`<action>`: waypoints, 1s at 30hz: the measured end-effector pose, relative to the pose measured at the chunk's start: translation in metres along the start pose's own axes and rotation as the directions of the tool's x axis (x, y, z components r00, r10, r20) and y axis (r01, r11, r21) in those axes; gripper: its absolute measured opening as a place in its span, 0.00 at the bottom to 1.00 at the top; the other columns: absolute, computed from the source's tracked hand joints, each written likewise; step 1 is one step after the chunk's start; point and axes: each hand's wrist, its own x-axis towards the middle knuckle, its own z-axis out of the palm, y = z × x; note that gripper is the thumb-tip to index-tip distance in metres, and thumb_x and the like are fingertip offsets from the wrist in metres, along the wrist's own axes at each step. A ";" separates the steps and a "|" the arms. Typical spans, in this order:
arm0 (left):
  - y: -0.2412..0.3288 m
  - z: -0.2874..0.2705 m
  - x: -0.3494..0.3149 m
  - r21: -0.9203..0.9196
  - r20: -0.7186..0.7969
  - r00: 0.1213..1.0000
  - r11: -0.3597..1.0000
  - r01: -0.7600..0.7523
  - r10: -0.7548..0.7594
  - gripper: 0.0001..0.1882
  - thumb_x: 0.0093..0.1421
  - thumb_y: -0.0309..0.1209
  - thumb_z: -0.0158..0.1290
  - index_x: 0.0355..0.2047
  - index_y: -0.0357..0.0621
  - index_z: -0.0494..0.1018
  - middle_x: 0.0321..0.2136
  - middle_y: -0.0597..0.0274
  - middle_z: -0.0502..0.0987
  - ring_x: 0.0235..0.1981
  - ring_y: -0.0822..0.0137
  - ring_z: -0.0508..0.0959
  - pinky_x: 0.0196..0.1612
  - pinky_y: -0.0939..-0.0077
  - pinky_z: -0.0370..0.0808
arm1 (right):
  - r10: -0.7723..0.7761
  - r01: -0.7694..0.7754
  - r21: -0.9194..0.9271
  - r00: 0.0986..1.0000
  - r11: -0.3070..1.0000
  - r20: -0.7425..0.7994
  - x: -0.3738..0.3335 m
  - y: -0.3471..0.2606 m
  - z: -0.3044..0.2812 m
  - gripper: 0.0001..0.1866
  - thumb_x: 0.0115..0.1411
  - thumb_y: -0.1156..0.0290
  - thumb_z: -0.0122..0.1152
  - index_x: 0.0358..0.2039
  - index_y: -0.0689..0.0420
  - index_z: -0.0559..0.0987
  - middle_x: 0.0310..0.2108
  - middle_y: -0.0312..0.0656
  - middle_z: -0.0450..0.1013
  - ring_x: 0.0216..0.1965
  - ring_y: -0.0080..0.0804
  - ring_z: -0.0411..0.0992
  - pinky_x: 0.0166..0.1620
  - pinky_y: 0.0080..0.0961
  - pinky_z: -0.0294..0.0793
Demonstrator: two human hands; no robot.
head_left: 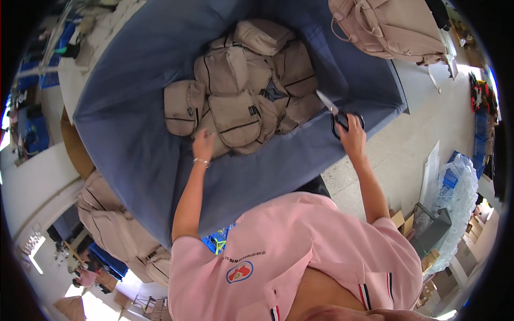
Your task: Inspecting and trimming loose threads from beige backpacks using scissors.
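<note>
My right hand (pixel 352 136) grips a pair of scissors (pixel 330 105) by the black handles, over the near right edge of a large blue fabric bin. The metal blades point up and left, toward the bags. My left hand (pixel 203 144) is at the near left side of the pile, its fingers curled together beside a beige bag (pixel 235 119) with dark zips. What those fingers pinch, if anything, is too small and blurred to make out. A smaller beige bag piece (pixel 181 107) lies just beyond that hand.
The blue bin (pixel 128 101) surrounds the heaped beige bags. More beige bags (pixel 115 224) lie outside it at the left, and a beige backpack (pixel 393 27) sits at the far right. Clear plastic wrap (pixel 455 198) and a grey box (pixel 432 232) stand at the right.
</note>
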 end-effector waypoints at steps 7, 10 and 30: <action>0.012 0.145 0.187 0.116 0.317 0.949 0.992 -0.043 0.004 0.23 0.62 0.45 0.52 0.46 0.38 0.75 0.41 0.44 0.79 0.43 0.47 0.78 0.45 0.58 0.74 | 0.163 -0.157 0.048 0.972 0.986 -0.171 -0.002 0.007 0.015 0.20 0.54 0.72 0.69 0.46 0.61 0.75 0.33 0.45 0.73 0.29 0.40 0.75 0.32 0.32 0.76; -0.002 0.195 0.257 0.184 0.308 0.951 0.983 -0.019 -0.039 0.24 0.62 0.47 0.51 0.44 0.36 0.75 0.39 0.43 0.80 0.42 0.44 0.78 0.46 0.55 0.74 | 0.144 -0.145 -0.004 0.982 0.989 -0.120 0.000 0.007 0.013 0.22 0.52 0.73 0.71 0.46 0.63 0.75 0.32 0.46 0.74 0.28 0.41 0.75 0.31 0.32 0.75; -0.034 0.167 0.290 0.567 0.262 0.952 0.824 -0.022 -0.155 0.16 0.61 0.41 0.55 0.35 0.38 0.78 0.34 0.41 0.80 0.40 0.43 0.79 0.43 0.53 0.75 | 0.282 -0.278 -0.085 0.959 0.957 0.037 0.008 -0.002 0.008 0.23 0.53 0.73 0.69 0.48 0.62 0.73 0.36 0.46 0.73 0.31 0.39 0.75 0.34 0.31 0.76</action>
